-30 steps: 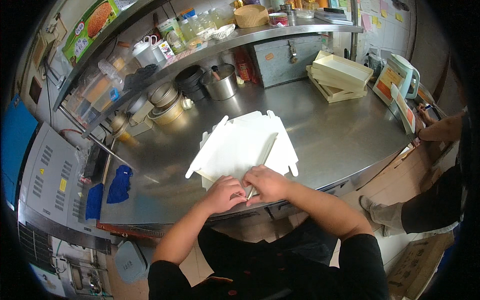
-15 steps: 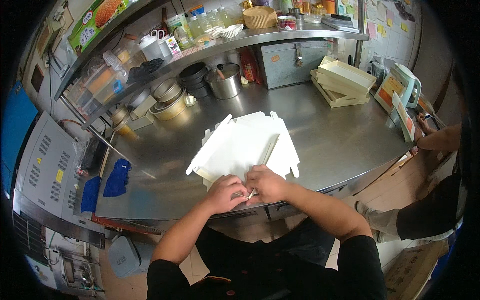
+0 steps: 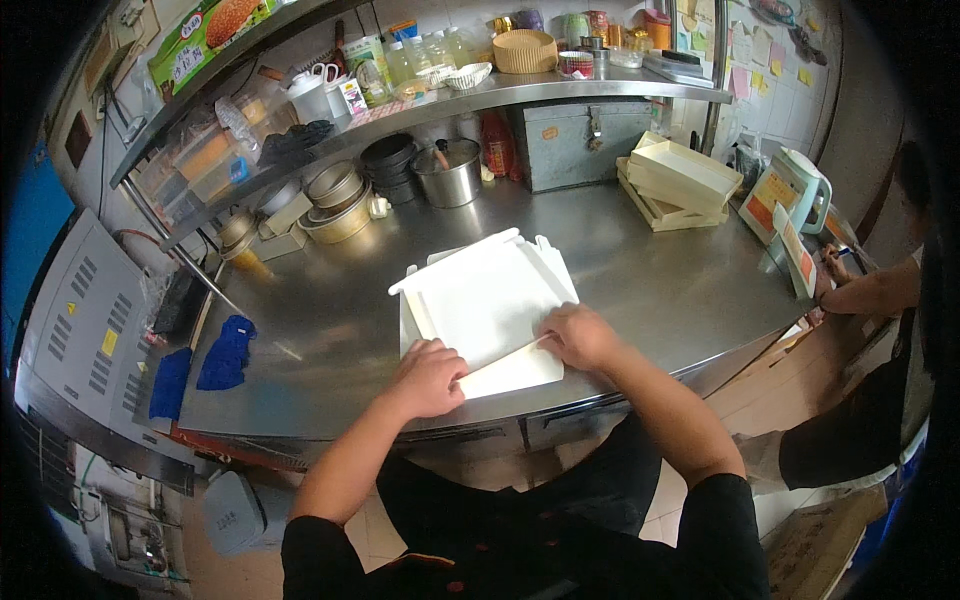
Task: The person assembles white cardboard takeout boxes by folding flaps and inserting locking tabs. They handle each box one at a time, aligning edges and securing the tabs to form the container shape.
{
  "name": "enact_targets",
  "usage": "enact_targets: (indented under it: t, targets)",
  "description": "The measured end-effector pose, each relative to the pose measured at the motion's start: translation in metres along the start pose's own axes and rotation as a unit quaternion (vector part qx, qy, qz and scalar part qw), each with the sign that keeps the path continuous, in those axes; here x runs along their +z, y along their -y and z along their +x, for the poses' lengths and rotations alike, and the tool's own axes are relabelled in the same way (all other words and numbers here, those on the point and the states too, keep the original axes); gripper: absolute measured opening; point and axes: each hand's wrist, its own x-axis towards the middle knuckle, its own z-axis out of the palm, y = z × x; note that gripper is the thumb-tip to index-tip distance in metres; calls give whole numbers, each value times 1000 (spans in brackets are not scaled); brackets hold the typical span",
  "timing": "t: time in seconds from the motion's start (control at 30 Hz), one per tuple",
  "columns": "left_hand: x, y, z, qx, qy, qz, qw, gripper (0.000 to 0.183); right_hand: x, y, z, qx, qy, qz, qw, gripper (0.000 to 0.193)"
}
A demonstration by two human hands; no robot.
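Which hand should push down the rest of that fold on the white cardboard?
Probably the right hand: it rests on the raised end of the folded flap of the white cardboard sheet, while the left hand pins the near corner.

left hand (image 3: 430, 376) curled over the near corner of the flat white cardboard box blank (image 3: 488, 305); fingertips tucked under, not visible. right hand (image 3: 578, 336) covers the fold edge beneath it. co-worker's arm (image 3: 865, 295) at right, body cut by the dark rim. jars on the shelf (image 3: 560, 88) too small to identify. lower layers of the stacked cardboard trays (image 3: 680, 180) hidden.
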Motion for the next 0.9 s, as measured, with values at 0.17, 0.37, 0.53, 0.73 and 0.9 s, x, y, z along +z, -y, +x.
enact_targets:
  t: [0.17, 0.37, 0.53, 0.73, 0.9]
  targets:
    - [8, -26, 14, 18, -45, -27, 998, 18, 30, 43, -23, -33, 18, 0, 999, 21]
    - [1, -42, -2, -80, -88, -9, 993, 9, 43, 50, -44, -58, -61, 8, 996, 18]
    - [40, -79, -14, -53, -245, -137, 958, 15, 51, 83, -57, -81, -113, 64, 988, 21]
    - [50, -76, -26, -52, -369, -167, 913, 29, 50, 60, -68, -124, -149, 19, 981, 37]
    - [61, -64, -24, -51, -434, -170, 883, 36, 52, 52, -62, -180, -184, 61, 964, 35]
